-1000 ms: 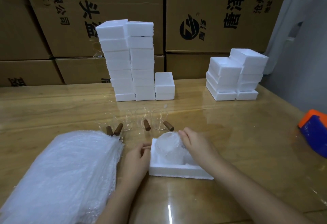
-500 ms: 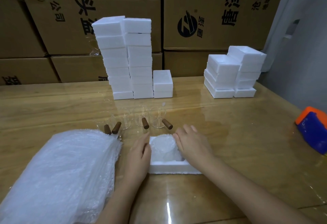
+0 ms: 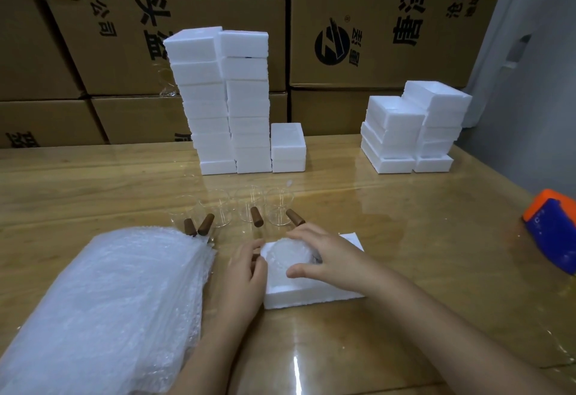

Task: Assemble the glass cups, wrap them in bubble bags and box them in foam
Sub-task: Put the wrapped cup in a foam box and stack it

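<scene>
A glass cup wrapped in a bubble bag [image 3: 285, 256] sits in the hollow of a white foam tray [image 3: 311, 296] near the table's front. My right hand [image 3: 335, 259] reaches over the tray, with fingers on the cup's far side and thumb on its near side, gripping it. My left hand [image 3: 246, 276] rests against the tray's left wall with loosely bent fingers. Several bare glass cups with brown wooden handles [image 3: 254, 210] stand in a row just behind the tray.
A thick pile of bubble bags [image 3: 109, 301] lies at the front left. Tall stacks of foam boxes [image 3: 224, 101] stand at the back centre, with lower foam stacks [image 3: 411, 129] at the back right. An orange and blue tape dispenser [image 3: 553, 232] lies at the right edge. Cardboard cartons line the wall.
The wrapped cup has sunk lower into the foam tray. My right hand has spread over and around it, and my left hand has stayed at the tray's left side.
</scene>
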### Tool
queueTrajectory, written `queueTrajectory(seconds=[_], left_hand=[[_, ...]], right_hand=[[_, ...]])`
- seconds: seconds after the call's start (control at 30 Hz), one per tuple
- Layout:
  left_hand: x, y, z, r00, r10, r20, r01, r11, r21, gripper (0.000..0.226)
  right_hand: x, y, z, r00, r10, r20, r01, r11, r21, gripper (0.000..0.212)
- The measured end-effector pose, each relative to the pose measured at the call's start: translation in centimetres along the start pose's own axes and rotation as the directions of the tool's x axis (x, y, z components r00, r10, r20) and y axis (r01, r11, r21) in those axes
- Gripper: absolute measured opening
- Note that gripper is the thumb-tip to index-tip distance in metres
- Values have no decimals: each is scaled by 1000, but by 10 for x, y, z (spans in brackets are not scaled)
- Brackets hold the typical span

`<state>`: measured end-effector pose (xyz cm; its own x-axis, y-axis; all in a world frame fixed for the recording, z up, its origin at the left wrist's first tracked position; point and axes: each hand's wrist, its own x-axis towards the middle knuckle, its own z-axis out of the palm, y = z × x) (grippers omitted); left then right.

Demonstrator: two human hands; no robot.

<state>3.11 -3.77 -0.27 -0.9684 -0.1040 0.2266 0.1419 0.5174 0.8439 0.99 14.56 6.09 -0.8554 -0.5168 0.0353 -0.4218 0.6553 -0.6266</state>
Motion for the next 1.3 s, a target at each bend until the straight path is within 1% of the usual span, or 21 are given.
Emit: queueTrajectory(seconds=[0.13, 0.2, 0.3, 0.43, 0.5, 0.53, 0.57, 0.63, 0.7, 0.77, 0.83, 0.9, 0.97, 1.03, 1.13, 1.2, 1.3], left_hand=[[-1, 0, 0, 999, 34, -18, -34, 999, 12, 34], [-2, 3, -1, 996, 79, -46, -80, 996, -27, 32], [-6, 10, -2, 987, 157, -38, -159, 986, -56, 30], [-7, 14, -2, 989, 141, -34, -141, 990, 1, 25], [-8, 15, -2, 993, 109, -33, -110, 994, -25, 26], [-8, 15, -2, 995, 92, -29, -93, 995, -36, 26], [-8, 15, -2, 997, 76, -26, -78, 996, -48, 25], [-7, 13, -2, 999, 31, -19, -33, 996, -87, 20], [-5, 11, -3, 999, -36, -12, 34, 984, -173, 20], [-2, 9, -4, 997, -81, -15, 75, 961, -265, 29], [1, 8, -4, 993, -112, -25, 98, 946, -310, 34], [3, 6, -3, 989, -142, -28, 125, 934, -335, 34], [5, 4, -2, 985, -173, -18, 156, 922, -354, 28], [5, 3, -2, 983, -185, -15, 168, 920, -355, 24], [6, 5, -1, 980, -197, -19, 178, 917, -356, 26], [6, 7, -1, 981, -190, -43, 162, 918, -362, 28], [6, 5, -1, 980, -188, -62, 152, 915, -374, 26]], right_hand=[[2, 0, 1, 1000, -1, 22, 1, 1000, -19, 66], [2, 1, 0, 1000, 2, 23, -2, 1000, -9, 66], [2, 5, 3, 1000, -7, 13, 7, 1000, 17, 66], [0, 7, -3, 998, -36, 43, 35, 998, 43, 64], [5, 10, -23, 999, -37, 34, 33, 992, 122, 51], [9, 15, -38, 999, -28, -20, 31, 988, 152, 41], [16, 22, -55, 994, -10, -108, 27, 988, 149, 33], [33, 43, -93, 946, 44, -320, -25, 998, 61, 25], [53, 69, -133, 875, 116, -470, -136, 991, -9, 31], [74, 96, -169, 821, 193, -537, -263, 963, -55, 39], [92, 120, -199, 778, 256, -574, -383, 917, -110, 46], [107, 143, -221, 747, 316, -585, -489, 857, -161, 54], [117, 165, -238, 734, 375, -566, -568, 796, -210, 63], [123, 182, -250, 741, 419, -526, -606, 755, -252, 70], [131, 196, -260, 757, 443, -480, -617, 727, -301, 78], [136, 200, -261, 763, 443, -472, -607, 741, -286, 77], [142, 202, -257, 763, 424, -488, -586, 772, -247, 70]])
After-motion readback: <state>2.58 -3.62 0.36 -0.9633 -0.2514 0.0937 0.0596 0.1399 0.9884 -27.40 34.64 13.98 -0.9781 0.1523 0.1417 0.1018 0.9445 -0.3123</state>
